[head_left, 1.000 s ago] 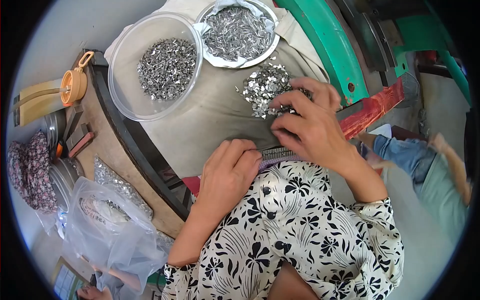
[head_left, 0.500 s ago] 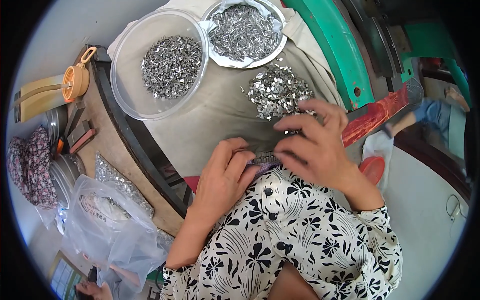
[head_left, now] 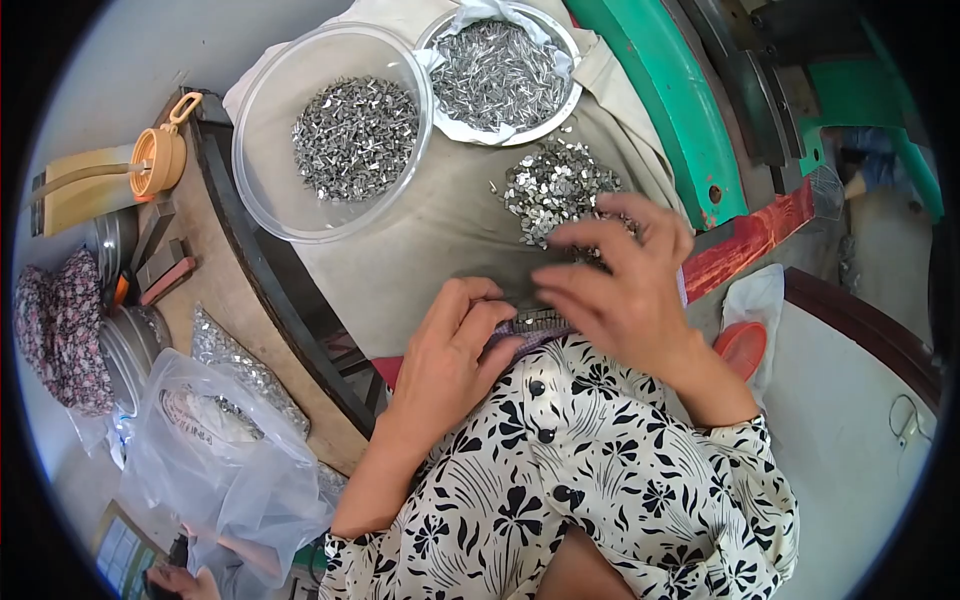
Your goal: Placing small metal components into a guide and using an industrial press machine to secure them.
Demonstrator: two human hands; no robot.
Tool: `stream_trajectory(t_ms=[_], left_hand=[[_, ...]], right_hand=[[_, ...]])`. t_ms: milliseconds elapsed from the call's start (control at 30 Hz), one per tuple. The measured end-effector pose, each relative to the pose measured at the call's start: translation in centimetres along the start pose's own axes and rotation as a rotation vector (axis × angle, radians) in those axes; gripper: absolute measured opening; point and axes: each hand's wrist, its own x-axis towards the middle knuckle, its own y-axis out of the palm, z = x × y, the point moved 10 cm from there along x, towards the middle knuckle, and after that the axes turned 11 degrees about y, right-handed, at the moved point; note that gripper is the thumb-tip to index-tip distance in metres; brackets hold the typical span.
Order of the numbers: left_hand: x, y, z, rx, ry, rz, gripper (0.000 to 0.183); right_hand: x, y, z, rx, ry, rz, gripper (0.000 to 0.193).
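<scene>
Hiding a small metal strip [head_left: 540, 322], both hands' fingers [head_left: 490, 320] overlap.

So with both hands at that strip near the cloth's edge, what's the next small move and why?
Probably the right hand reaches back to the loose pile of metal pieces for more. Its fingers are spread just beside that pile, while the left hand rests on the strip, which seems only partly filled.

A beige cloth [head_left: 420, 250] covers the work surface at upper centre. On it rest a clear plastic bowl [head_left: 262, 190] of metal bits, a white-lined bowl [head_left: 455, 128] and a loose pile of metal pieces [head_left: 555, 185].
</scene>
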Motion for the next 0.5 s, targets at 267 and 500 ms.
stream_trajectory(t_ms=[267, 500], left_hand=[[0.0, 0.6, -2.7, 0.302, 0.253, 0.025, 0.03], [-0.4, -0.1, -1.8, 0.146, 0.171, -0.074, 0.029]], right_hand=[[2.3, 1.3, 0.5, -0.214, -0.168, 0.058, 0.013], [2.7, 1.2, 1.9, -0.193, -0.229, 0.061, 0.012]])
